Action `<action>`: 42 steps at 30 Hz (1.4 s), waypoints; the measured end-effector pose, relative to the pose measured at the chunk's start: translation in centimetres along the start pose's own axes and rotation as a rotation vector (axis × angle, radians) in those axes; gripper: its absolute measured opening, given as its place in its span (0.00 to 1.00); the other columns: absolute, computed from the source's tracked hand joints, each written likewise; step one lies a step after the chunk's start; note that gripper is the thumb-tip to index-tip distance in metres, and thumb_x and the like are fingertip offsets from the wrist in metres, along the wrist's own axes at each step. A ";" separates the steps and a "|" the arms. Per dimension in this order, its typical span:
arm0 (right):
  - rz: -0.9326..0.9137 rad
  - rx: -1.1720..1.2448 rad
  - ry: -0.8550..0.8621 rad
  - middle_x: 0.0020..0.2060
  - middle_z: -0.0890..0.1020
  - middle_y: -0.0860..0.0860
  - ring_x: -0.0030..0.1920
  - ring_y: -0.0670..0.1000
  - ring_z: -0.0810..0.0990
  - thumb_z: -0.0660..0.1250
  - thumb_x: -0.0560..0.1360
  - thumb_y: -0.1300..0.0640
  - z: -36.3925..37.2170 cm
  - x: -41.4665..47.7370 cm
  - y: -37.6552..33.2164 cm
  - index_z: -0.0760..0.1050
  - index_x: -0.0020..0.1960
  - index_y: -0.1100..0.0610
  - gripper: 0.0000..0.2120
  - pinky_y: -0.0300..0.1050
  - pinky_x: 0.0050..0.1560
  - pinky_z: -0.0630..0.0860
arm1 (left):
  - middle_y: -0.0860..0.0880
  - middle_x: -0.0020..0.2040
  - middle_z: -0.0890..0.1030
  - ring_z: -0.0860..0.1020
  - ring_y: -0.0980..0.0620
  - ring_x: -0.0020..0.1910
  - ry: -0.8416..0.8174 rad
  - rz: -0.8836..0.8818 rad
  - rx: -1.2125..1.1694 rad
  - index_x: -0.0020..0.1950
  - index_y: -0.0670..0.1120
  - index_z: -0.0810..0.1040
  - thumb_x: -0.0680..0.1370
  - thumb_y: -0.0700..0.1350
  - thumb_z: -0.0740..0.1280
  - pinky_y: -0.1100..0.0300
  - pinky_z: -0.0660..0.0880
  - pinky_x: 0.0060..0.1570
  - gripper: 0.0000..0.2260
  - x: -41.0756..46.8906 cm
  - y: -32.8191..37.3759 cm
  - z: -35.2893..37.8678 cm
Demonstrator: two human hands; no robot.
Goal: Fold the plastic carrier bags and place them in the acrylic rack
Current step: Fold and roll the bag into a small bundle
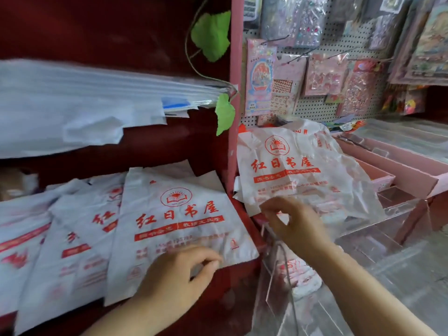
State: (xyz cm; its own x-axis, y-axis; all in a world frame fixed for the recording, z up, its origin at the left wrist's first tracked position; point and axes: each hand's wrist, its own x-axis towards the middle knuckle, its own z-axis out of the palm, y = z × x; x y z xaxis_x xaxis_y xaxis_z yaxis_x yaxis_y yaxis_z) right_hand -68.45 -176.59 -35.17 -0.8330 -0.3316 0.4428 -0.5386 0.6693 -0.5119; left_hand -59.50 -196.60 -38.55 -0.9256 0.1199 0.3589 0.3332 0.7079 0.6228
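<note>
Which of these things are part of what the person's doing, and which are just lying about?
In the job: loose bag, pinched by right hand; shelf bags, front one pinched by left hand; acrylic rack, folded bags inside.
Lying about: sticker packs, leaves, paper stack, pink trays.

Dim, reddish indoor light, soft shadows, motion blur at left, wide-angle bending at edges

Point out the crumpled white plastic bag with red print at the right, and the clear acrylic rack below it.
crumpled white plastic bag (pixel 303 151): head view, on its printed front.
clear acrylic rack (pixel 272 275): head view, on its near wall panel.
</note>
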 end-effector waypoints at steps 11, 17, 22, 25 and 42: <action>-0.216 -0.205 -0.371 0.57 0.79 0.48 0.60 0.51 0.74 0.43 0.61 0.35 13.7 -0.1 -10.2 0.76 0.58 0.54 0.39 0.43 0.60 0.66 | 0.59 0.46 0.82 0.79 0.59 0.48 0.026 0.017 0.594 0.54 0.59 0.74 0.67 0.63 0.65 0.66 0.75 0.42 0.18 -8.1 -9.5 -6.6; -0.328 -0.378 -0.201 0.49 0.82 0.42 0.49 0.46 0.79 0.51 0.59 0.30 15.6 -2.3 -12.3 0.80 0.47 0.44 0.30 0.42 0.44 0.78 | 0.60 0.35 0.82 0.72 0.59 0.44 0.263 0.047 0.390 0.32 0.53 0.83 0.63 0.53 0.60 0.74 0.68 0.43 0.12 -7.5 -10.7 -7.4; -0.443 -0.227 0.073 0.49 0.82 0.46 0.54 0.51 0.71 0.58 0.72 0.42 17.3 -4.1 -11.8 0.80 0.43 0.46 0.15 0.49 0.52 0.67 | 0.60 0.35 0.81 0.73 0.60 0.42 0.390 -0.027 0.256 0.33 0.51 0.83 0.65 0.51 0.60 0.72 0.68 0.44 0.12 -8.4 -11.4 -7.6; -0.507 -0.214 0.265 0.50 0.82 0.48 0.54 0.52 0.71 0.58 0.73 0.50 17.4 -4.6 -11.7 0.72 0.48 0.46 0.06 0.49 0.52 0.63 | 0.58 0.36 0.82 0.73 0.60 0.44 0.406 0.009 0.269 0.35 0.51 0.84 0.66 0.51 0.60 0.68 0.69 0.42 0.13 -8.8 -10.9 -7.7; -0.733 -0.018 0.064 0.48 0.82 0.42 0.56 0.51 0.71 0.60 0.64 0.58 15.5 -4.6 -10.8 0.73 0.47 0.44 0.14 0.41 0.55 0.62 | 0.53 0.52 0.79 0.71 0.56 0.53 0.320 0.179 0.490 0.57 0.52 0.73 0.59 0.49 0.78 0.63 0.63 0.62 0.29 -10.8 -10.2 -9.4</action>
State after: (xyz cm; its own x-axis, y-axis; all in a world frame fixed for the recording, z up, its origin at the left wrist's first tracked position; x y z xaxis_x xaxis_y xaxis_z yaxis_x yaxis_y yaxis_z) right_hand -60.78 -192.65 -43.07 -0.2506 -0.6593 0.7089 -0.9519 0.3013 -0.0562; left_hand -51.19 -211.65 -42.23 -0.7377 0.1057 0.6668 0.2873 0.9429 0.1684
